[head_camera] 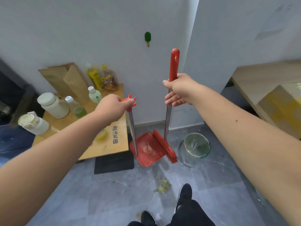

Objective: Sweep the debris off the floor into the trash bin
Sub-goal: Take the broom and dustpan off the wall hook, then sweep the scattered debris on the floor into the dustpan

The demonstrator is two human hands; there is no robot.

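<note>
At centre frame the right hand (pixel 178 89) is clenched around the red-gripped metal broom (pixel 169 111), the left hand (pixel 112 106) around the red plastic long-handled dustpan (pixel 147 149). Yellowish debris (pixel 162 185) lies lower centre; the clear-lined trash bin (pixel 196 145) stands right of the dustpan.

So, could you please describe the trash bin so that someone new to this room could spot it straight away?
Start at the white wall corner ahead and look down to the grey floor. Right of the red dustpan and broom head stands the trash bin. It is the only round, open-topped container on the floor, lined with a clear greenish bag.
</note>
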